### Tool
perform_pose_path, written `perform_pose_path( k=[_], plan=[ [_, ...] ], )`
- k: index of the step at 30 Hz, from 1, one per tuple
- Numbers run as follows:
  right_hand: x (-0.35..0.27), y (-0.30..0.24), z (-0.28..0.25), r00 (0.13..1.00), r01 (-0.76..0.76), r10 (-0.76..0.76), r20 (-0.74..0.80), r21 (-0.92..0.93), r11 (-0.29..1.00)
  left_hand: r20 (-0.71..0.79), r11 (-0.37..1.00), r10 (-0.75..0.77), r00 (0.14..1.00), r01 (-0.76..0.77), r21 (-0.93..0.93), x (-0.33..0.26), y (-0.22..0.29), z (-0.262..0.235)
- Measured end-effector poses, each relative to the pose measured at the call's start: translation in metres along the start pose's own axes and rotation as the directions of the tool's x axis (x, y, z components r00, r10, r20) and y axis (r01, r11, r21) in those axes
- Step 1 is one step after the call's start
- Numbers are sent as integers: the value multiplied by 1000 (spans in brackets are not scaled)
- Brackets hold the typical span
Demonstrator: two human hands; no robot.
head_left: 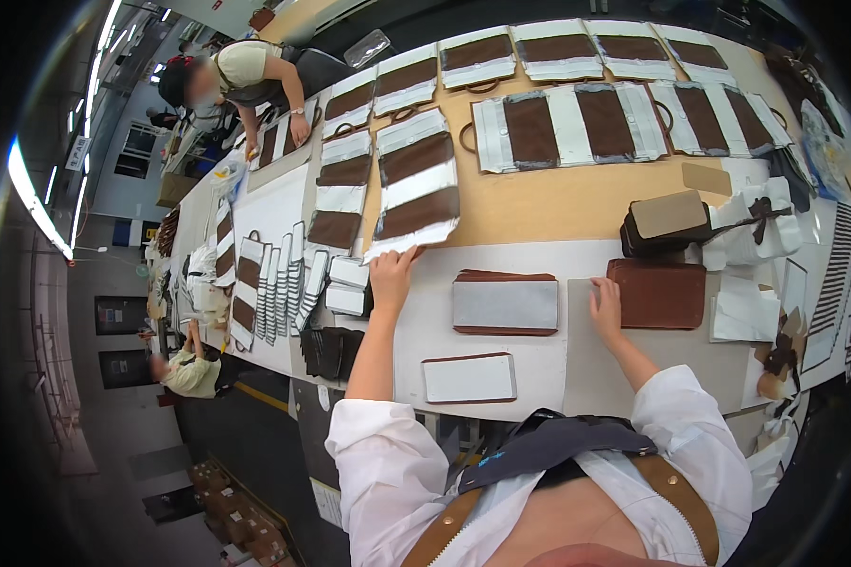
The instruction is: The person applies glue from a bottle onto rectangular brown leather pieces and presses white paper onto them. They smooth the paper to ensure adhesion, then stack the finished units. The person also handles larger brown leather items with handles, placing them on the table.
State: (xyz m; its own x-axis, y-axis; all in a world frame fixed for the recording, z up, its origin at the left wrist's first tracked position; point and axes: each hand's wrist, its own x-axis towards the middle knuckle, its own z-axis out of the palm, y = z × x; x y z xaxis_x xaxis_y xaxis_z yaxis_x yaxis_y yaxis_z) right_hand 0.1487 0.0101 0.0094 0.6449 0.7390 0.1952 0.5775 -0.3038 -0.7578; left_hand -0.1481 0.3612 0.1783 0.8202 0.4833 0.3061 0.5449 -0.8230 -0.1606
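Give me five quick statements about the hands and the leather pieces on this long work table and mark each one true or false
1. The left hand touches the near edge of a white-and-brown striped panel. True.
2. The right hand holds a pair of scissors. False: it lies flat on the white table surface, next to a dark brown leather rectangle.
3. A grey-faced rectangular piece with a brown border lies between the two hands. True.
4. The small white rectangular piece with a brown edge lies beyond the striped panel. False: it lies nearer the person than both hands.
5. Another person leans over the far left part of the table. True.
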Motion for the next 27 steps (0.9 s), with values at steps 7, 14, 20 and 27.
perform_pose_path(
  k=[7,14,20,27],
  plan=[
    [-1,-8,19,999,39,-32,31,-227,973,390,953,-285,876,301,20,-53,22,78],
    [0,-10,32,994,41,-8,110,-299,953,295,902,-235,926,321,-288,39,59,106],
    [2,-12,29,992,42,2,129,-338,940,550,410,-324,770,638,-652,172,82,205],
    [4,-15,24,985,12,54,163,-380,925,770,-163,-384,509,784,-599,239,90,277]
  ],
)
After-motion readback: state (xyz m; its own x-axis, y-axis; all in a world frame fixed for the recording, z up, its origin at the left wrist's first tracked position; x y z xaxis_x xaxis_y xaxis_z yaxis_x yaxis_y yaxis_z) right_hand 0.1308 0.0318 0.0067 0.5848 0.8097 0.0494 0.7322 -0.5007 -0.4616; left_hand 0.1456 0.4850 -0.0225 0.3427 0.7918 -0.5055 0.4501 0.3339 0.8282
